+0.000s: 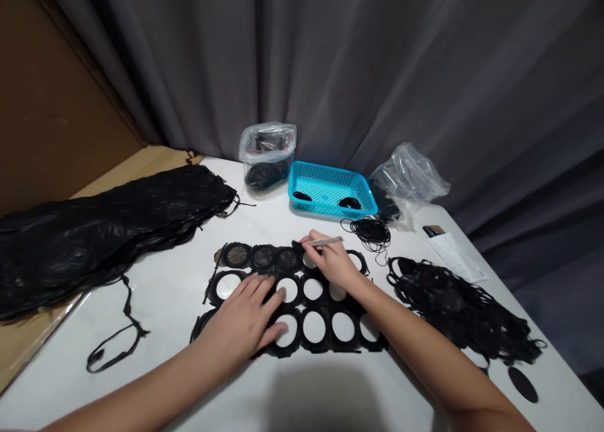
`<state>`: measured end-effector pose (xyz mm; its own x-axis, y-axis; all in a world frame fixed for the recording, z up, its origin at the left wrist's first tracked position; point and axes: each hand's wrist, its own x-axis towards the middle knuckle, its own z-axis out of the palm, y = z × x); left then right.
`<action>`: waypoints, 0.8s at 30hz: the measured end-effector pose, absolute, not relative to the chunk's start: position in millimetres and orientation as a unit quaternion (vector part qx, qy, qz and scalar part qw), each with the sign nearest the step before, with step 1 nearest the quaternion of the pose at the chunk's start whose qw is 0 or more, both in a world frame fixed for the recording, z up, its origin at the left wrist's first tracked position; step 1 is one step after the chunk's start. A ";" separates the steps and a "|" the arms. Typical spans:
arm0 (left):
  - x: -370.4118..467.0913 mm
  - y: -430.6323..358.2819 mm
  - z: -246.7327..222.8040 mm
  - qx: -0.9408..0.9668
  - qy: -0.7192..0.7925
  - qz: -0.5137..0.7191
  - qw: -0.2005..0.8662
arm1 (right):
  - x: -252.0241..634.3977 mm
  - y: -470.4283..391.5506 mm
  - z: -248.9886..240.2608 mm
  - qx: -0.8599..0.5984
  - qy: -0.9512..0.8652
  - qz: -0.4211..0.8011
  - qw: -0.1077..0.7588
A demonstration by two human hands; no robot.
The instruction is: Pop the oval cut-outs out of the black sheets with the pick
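Head camera view, from where I'm standing: at the far left lies a wide stack of glossy black film (117, 231), and near it a thin, twisted black strip (136, 325) curls on the white tabletop (165, 369). Next comes the left hand (243, 315), palm down with its fingers slightly spread, gripping nothing I can see; it rests across the left part of a flat black sheet of joined rings (330, 331). That seems a good place for it, since light, even pressure should keep the thin rings from creeping without stretching them. The right hand (330, 259) pinches a slim, pale-handled tool with a dark tip (321, 241) over the upper row. I'd keep the strokes short and low, work along the black borders, and hold that wrist off the rings underneath. The sheet itself lies mid-table in three rows. Three circles at the upper left look dark and creased, while most others show white through them; the edges are ragged, with small tags sticking out. Behind it sits a turquoise perforated plastic basket (330, 209), then a tangle of black cord (370, 232), and farthest right a loose heap of black strips (453, 300).
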<state>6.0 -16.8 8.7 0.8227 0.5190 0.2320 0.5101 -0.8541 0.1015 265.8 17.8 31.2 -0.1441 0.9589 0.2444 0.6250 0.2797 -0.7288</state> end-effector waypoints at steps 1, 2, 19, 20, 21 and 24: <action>9.7 -9.8 8.1 0.953 0.271 0.132 0.014 | 261.4 18.5 29.4 -0.536 -0.727 0.260 0.341; 12.6 -3.1 6.1 0.954 0.266 0.139 0.005 | 257.1 18.8 27.3 -0.521 -0.736 0.281 0.328; 13.5 8.9 -22.6 0.951 0.272 0.148 0.016 | 252.3 24.9 24.5 -0.470 -0.768 0.351 0.257; 13.4 8.7 -22.8 0.951 0.272 0.146 0.018 | 250.3 22.4 24.4 -0.470 -0.771 0.344 0.256; 13.3 8.3 -22.9 0.951 0.273 0.146 0.019 | 247.3 18.7 23.5 -0.472 -0.776 0.332 0.254; 13.1 6.8 -22.2 0.948 0.280 0.149 0.024 | 234.2 4.0 15.9 -0.484 -0.804 0.247 0.242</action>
<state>13.1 6.8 -22.2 0.7981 0.5388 0.2698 0.5243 -0.8416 0.1296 234.2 4.0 15.9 -0.4138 0.8978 0.1505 0.6590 0.4095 -0.6309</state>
